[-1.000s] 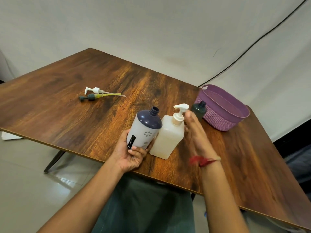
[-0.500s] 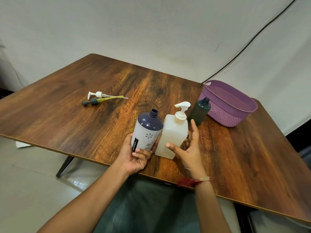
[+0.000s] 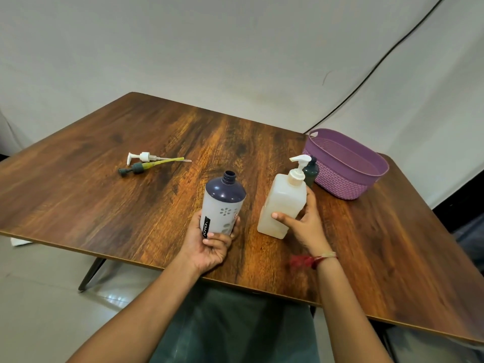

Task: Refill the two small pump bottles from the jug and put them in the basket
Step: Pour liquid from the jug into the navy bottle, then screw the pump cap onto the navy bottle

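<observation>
My left hand (image 3: 209, 244) grips the lower half of a grey bottle with a dark purple top (image 3: 222, 203); its neck is open, with no cap on it. My right hand (image 3: 303, 224) wraps around a translucent white square bottle (image 3: 281, 205) with a white pump head, standing near the table's front edge. A small dark green bottle (image 3: 311, 170) stands just behind it, partly hidden. The purple basket (image 3: 348, 179) sits at the back right with nothing visible in it. Two loose pump heads (image 3: 146, 162), one white and one dark with a yellow-green tube, lie at the left.
The wooden table (image 3: 104, 205) has its front edge close to my body. A black cable runs down the white backdrop behind the basket. Tiled floor and a table leg show below the left edge.
My right hand has closed around the white pump bottle and drawn it to the right, away from the grey bottle. The two bottles now stand apart.
</observation>
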